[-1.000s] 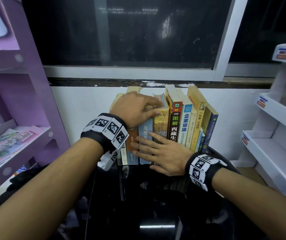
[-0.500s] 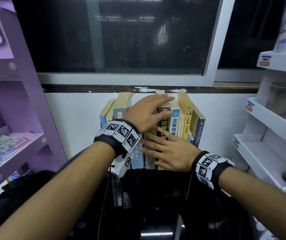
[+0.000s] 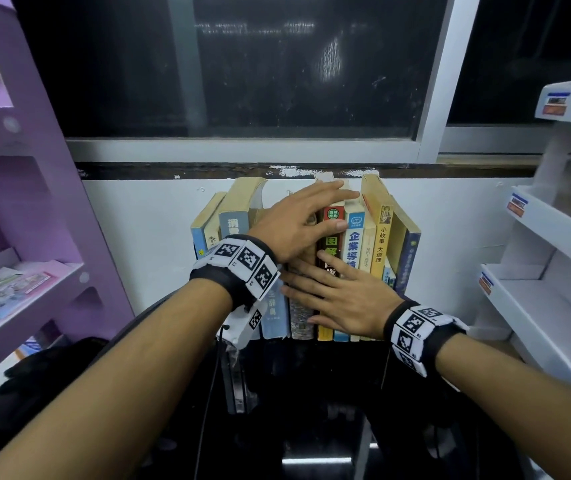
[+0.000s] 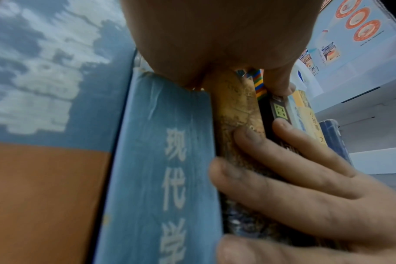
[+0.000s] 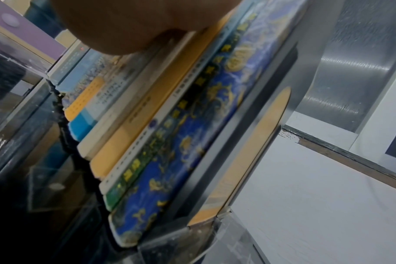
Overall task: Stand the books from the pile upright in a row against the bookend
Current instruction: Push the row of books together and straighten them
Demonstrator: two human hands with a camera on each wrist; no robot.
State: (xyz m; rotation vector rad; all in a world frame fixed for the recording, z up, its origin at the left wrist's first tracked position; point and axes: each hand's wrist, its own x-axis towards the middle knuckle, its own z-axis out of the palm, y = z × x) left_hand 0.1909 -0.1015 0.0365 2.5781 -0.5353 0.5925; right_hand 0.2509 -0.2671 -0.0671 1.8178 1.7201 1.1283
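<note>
A row of books [image 3: 356, 251] stands upright on the dark table against the white wall. My left hand [image 3: 325, 211] lies over the tops of the middle books, fingers stretched out, thumb on the black-and-red spine [image 3: 329, 244]. My right hand [image 3: 311, 292] presses flat against the lower spines, fingers straight; its fingers [image 4: 283, 169] lie across a tan patterned book [image 4: 235, 110] beside a pale blue one [image 4: 170, 169]. At the right end, a dark blue book with gold figures [image 5: 181, 142] leans on the dark bookend [image 5: 233, 134].
A purple shelf unit [image 3: 34, 237] with leaflets stands at the left, white shelves [image 3: 536, 289] at the right. A dark window [image 3: 242, 64] sits above the books. The glossy black tabletop [image 3: 311, 410] spreads in front, with a black bundle [image 3: 34, 393] at the lower left.
My left hand has slid right along the book tops and its fingers have straightened. The right hand has stayed flat on the spines. The head view has shifted.
</note>
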